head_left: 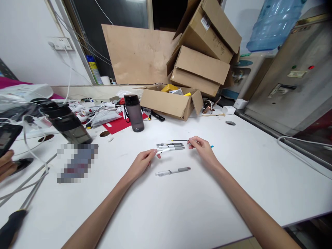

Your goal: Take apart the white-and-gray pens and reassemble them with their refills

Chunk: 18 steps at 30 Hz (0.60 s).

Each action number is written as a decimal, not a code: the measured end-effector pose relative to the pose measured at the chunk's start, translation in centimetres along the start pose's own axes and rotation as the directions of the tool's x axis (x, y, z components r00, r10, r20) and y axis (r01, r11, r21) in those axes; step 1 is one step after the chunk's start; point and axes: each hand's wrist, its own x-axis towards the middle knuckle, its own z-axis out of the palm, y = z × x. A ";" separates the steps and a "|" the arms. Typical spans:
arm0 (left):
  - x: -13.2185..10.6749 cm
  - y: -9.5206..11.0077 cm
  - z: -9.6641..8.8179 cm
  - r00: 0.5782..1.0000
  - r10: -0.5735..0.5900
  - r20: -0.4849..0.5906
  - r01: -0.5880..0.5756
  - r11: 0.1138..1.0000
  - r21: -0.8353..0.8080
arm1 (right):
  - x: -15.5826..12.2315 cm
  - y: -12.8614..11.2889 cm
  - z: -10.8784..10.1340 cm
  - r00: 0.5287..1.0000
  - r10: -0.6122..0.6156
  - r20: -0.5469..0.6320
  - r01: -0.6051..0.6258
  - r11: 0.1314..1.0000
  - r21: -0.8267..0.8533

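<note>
A small cluster of grey and white pens (pixel 170 146) lies in the middle of the white table (pixel 181 207). My left hand (pixel 143 162) pinches the left tip of one pen in that cluster. On the other side, my right hand (pixel 202 148) has its fingers closed at the right end of the cluster, near a thin dark refill (pixel 178 140). What it grips is too small to make out. One more grey pen (pixel 172 171) lies alone, nearer to me, between my forearms.
A dark water bottle (pixel 134 112) and an open cardboard box (pixel 171 100) stand behind the pens, with stacked boxes (pixel 204 52) beyond. Cables, a black jug (pixel 66 121) and clutter fill the left side. Another person's hand (pixel 6 164) shows at the left edge. A screwdriver (pixel 15 221) lies front left.
</note>
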 end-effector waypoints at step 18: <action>0.1 -0.4 -0.1 0.999 0.009 0.037 -0.009 1.000 0.011 | -0.1 0.1 0.1 1.000 -0.004 0.000 0.004 0.999 0.037</action>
